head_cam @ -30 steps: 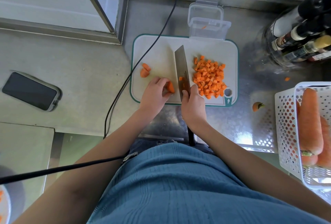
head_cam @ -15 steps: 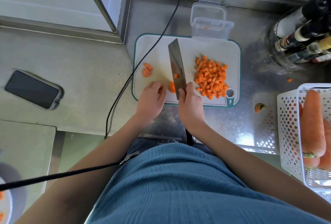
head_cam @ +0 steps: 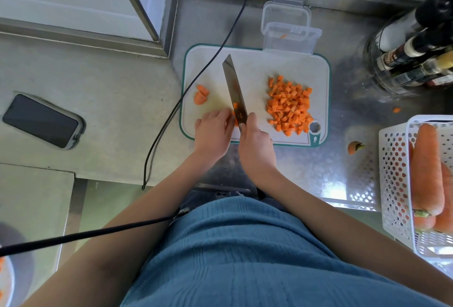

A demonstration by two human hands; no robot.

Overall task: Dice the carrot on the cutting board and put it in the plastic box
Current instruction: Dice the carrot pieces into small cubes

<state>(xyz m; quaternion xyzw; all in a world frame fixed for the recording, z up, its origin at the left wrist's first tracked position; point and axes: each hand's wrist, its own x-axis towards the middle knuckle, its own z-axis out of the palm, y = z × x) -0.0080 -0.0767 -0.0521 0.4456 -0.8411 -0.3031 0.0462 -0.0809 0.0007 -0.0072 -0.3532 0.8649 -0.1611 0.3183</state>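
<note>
Steel countertop at frame centre carries a white, teal-rimmed cutting board, where the right hand grips a cleaver, the left hand pinches a carrot piece, diced carrot lies right, and a clear plastic box stands above.

cutting board: white, teal rim
diced carrot: orange
plastic box: clear
knife: silver-grey blade
basket: white, perforated hole pattern
phone: black screen, grey case
bench: grey
</note>
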